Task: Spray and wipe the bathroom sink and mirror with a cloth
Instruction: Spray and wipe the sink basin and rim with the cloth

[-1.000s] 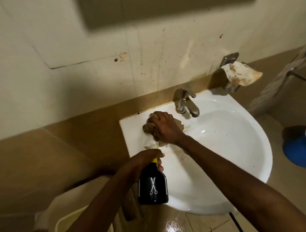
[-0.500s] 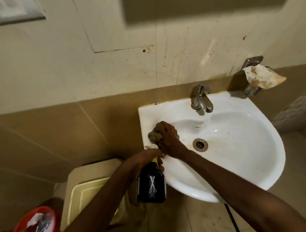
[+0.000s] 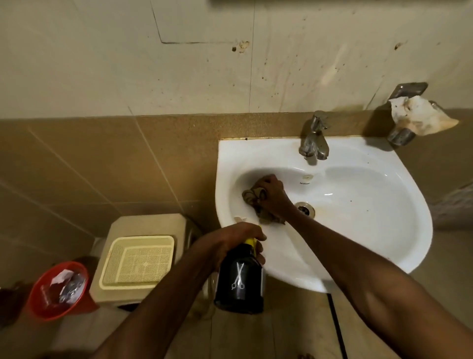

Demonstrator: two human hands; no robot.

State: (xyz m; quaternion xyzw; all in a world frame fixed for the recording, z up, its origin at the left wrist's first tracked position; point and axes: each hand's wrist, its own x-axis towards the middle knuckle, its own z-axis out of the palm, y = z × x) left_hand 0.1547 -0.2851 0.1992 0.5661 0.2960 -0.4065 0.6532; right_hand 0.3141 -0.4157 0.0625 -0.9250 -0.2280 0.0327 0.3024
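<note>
A white wall-mounted sink [image 3: 371,159] fills the right half of the view, with a chrome tap [image 3: 313,141] at its back and a drain [image 3: 305,208] in the bowl. My right hand [image 3: 272,196] presses a crumpled brown cloth [image 3: 253,196] against the left inner wall of the bowl. My left hand [image 3: 238,237] grips the neck of a black spray bottle [image 3: 239,279] with a scissors logo and a yellow collar, held just over the sink's front left rim. Only the mirror's dark lower edge [image 3: 332,1] shows at the top.
A crumpled paper [image 3: 419,115] sits on a metal holder on the wall right of the tap. Left of the sink stands a beige toilet tank [image 3: 184,225] with a cream basket [image 3: 138,260] on it. A red bin [image 3: 55,292] holds rubbish at the lower left.
My right hand and the cloth slid from the sink's back left rim down into the bowl's left wall. The view shifted left and down. The bottle stayed in my left hand.
</note>
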